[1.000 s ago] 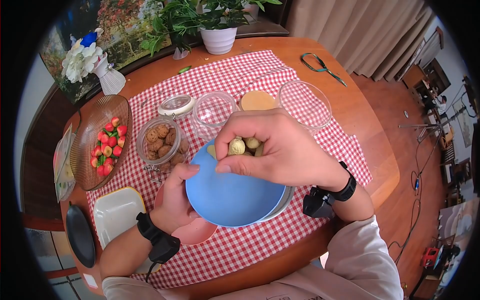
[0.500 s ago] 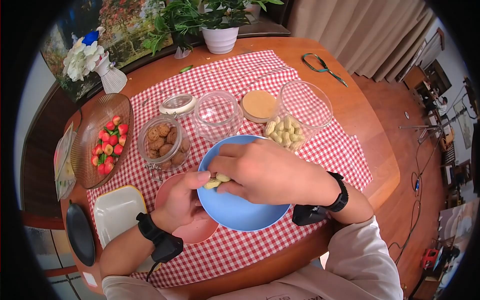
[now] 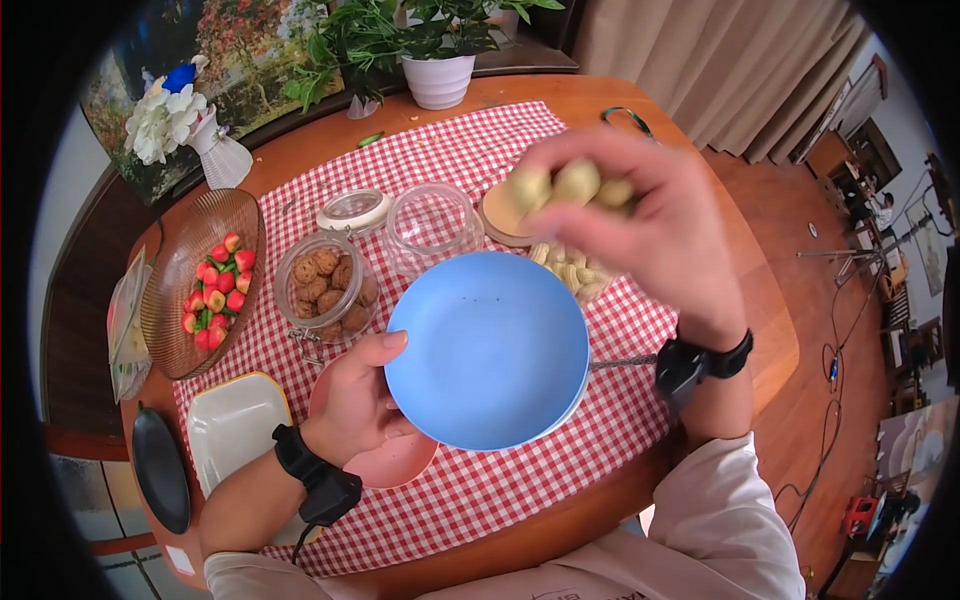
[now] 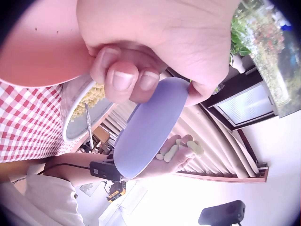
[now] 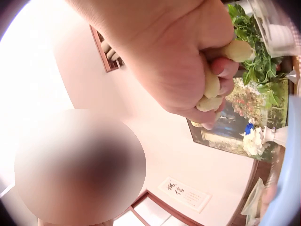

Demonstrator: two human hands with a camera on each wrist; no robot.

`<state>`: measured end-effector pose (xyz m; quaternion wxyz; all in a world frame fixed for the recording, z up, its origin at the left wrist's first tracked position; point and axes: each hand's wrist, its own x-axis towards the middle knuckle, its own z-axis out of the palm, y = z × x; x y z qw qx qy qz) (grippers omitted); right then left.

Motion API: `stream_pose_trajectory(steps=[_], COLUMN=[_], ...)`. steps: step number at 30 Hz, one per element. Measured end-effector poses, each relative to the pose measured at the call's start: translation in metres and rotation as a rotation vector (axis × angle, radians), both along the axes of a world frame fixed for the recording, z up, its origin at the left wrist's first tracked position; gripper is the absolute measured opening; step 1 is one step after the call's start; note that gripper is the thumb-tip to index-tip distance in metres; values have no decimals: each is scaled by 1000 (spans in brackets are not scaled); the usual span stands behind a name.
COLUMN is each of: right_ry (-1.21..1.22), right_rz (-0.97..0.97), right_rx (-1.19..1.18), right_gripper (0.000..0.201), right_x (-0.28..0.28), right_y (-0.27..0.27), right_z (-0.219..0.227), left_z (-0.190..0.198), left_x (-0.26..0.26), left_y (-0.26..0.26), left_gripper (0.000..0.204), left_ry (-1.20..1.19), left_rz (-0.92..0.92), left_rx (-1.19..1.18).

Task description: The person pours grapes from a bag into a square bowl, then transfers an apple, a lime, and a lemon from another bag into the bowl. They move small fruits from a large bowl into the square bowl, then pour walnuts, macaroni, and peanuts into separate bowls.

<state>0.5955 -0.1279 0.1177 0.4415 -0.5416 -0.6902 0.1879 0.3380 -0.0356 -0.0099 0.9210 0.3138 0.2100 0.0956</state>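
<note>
Your left hand [image 3: 358,402] gripped the blue bowl [image 3: 487,350] by its left rim. To the right, your right hand [image 3: 672,235] had just risen out of the bowl, so gathering its peanuts [image 3: 577,183] looked done; they sat between your curled fingers and thumb, far and right of the bowl.

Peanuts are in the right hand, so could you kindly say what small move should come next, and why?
Probably bring the right hand over the peanut jar and ease its grip: it holds peanuts, more already lie in that jar, and the blue bowl in the left hand shows only a few dark specks.
</note>
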Motion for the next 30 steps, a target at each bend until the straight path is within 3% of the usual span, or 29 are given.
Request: stream_pose_trajectory(steps=[2,7,8,10,11,13,17,19,22,30], right_ry=[282,444,494,569,572,681,578,571,566,570], right_rz=[-138,-200,-179,-172,-177,42,-69,-87,-87,-104], right_rx=[179,218,172,130,132,24,66,71,60,73], right_gripper=[27,29,30,32,32,32,29,28,26,24], right_x=[20,63,69,67,71,82,73,70,73,70], right_y=[2,17,22,31,30,27,30,30,29,30], right_z=[5,-4,-11,-22,-21,-19,-25,-25,-25,-26], left_z=[-2,-10,-2,17,13,-2,-3,10,-4,-7], left_x=[1,0,4,14,12,4,5,12,4,4], left_y=[-1,-1,-6,-17,-14,-7,-8,-15,-6,-4], left_gripper=[59,61,61,61,61,60,62,63,64,66], left_ry=[32,56,58,180,183,40,-10,100,10,-23], left_rz=[19,74,67,243,238,126,113,222,127,113], left_rx=[18,38,40,-61,-59,-44,-57,-56,-32,6])
